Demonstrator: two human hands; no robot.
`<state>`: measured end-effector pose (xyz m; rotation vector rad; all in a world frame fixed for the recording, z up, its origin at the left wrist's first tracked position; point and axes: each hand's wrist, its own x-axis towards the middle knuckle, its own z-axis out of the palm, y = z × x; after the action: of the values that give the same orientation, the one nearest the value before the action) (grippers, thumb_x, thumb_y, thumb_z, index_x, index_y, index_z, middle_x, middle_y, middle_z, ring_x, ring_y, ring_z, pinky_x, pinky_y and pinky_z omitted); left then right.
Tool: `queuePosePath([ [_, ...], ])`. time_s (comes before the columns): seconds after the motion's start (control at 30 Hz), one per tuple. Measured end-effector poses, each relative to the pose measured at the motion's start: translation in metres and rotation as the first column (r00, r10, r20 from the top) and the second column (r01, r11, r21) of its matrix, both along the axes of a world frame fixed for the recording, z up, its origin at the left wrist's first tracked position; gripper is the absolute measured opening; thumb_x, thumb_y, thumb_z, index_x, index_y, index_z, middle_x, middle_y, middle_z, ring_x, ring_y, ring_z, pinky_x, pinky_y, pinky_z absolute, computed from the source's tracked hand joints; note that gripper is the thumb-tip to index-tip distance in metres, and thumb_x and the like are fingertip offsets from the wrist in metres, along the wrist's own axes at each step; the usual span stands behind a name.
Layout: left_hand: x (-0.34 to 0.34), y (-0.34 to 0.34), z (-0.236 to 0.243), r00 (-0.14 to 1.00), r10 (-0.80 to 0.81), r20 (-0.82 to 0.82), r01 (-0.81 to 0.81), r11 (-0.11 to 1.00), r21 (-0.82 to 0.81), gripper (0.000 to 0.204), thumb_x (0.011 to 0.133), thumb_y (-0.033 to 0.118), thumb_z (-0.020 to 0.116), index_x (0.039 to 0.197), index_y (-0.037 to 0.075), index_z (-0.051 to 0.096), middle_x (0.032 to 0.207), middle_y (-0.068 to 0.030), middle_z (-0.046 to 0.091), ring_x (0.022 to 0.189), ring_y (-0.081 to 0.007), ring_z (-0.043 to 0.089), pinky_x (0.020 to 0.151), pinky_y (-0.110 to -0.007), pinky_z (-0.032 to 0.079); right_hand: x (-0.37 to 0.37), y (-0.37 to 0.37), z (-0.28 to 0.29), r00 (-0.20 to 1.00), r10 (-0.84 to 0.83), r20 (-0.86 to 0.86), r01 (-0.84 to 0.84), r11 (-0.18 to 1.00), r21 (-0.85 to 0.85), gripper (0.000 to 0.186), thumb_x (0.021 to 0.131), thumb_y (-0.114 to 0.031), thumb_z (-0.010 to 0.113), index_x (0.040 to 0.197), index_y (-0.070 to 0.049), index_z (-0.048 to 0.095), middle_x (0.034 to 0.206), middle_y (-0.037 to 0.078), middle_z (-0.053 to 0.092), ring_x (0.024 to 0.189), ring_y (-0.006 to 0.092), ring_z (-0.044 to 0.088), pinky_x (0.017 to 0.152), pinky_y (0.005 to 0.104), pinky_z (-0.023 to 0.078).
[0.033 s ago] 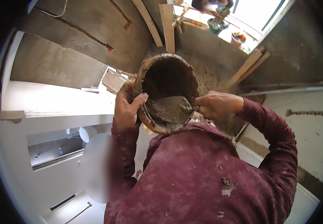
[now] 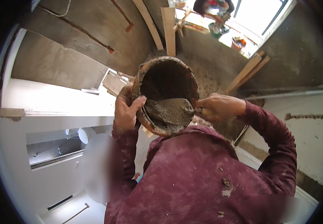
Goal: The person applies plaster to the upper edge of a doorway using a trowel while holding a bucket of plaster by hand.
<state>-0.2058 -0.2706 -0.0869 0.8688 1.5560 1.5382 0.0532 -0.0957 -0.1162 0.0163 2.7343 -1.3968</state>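
The tilted bucket [image 2: 169,76] is sitting between the hands, mortar [image 2: 154,115] lying along its lower wall. The left hand [image 2: 126,109] is clasping its edge (firmness here is probably helping control), while the right hand [image 2: 220,107] is gripping what looks like a mortar-caked trowel [image 2: 174,109]

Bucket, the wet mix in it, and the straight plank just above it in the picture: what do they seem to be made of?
Bucket: probably plastic, orange patches showing through a rough, dull grey crust.
Mortar: likely cement-based; grey-brown, grainy, with a damp sheen.
Plank: apparently bare wood, pale tan and matte, with no visible paint.
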Motion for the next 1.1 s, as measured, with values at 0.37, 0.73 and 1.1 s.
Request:
queuePosePath([
  [0.37, -0.037, 0.012, -0.029, 0.917, 0.321, 0.236, -0.385, 0.867, 0.317, 0.025, 0.077, 0.002, 0.063, 0.101, -0.002, 0.058, 0.091, -0.0057, 0.062, 0.081, -0.0146, 0.057, 0.076, -0.028, 0.047, -0.009, 0.055, 0.146, 0.995, -0.101, -0.009, 0.093, 0.876, 0.472, 0.028, 0.078, -0.018, 0.059, 0.1, -0.002, 0.053, 0.07, 0.018, 0.056, 0.068, 0.0339, 0.059, 0.062, 0.0417, 0.046],
  [0.73, -0.074, 0.044, -0.061, 0.791, 0.609, 0.052, -0.604, 0.765, 0.225, 0.033, 0.075, 0.008, 0.069, 0.102, -0.006, 0.056, 0.094, -0.0121, 0.062, 0.084, -0.02, 0.058, 0.08, -0.032, 0.047, -0.066, 0.056, 0.267, 0.961, -0.265, 0.078, 0.168, 0.784, 0.598, 0.027, 0.078, -0.02, 0.061, 0.099, -0.003, 0.062, 0.083, 0.011, 0.066, 0.074, 0.0211, 0.064, 0.063, 0.0337, 0.048],
  [1.1, -0.136, 0.085, 0.064, 0.949, 0.299, -0.1, -0.271, 0.936, 0.224, 0.054, 0.075, 0.034, 0.067, 0.108, -0.008, 0.06, 0.103, -0.0163, 0.064, 0.092, -0.0253, 0.06, 0.085, -0.037, 0.046, -0.033, 0.001, 0.438, 0.558, -0.588, -0.586, 0.827, 0.336, 0.45, 0.015, 0.085, -0.018, 0.06, 0.089, -0.005, 0.065, 0.065, 0.003, 0.055, 0.061, 0.0142, 0.056, 0.056, 0.0296, 0.044],
])
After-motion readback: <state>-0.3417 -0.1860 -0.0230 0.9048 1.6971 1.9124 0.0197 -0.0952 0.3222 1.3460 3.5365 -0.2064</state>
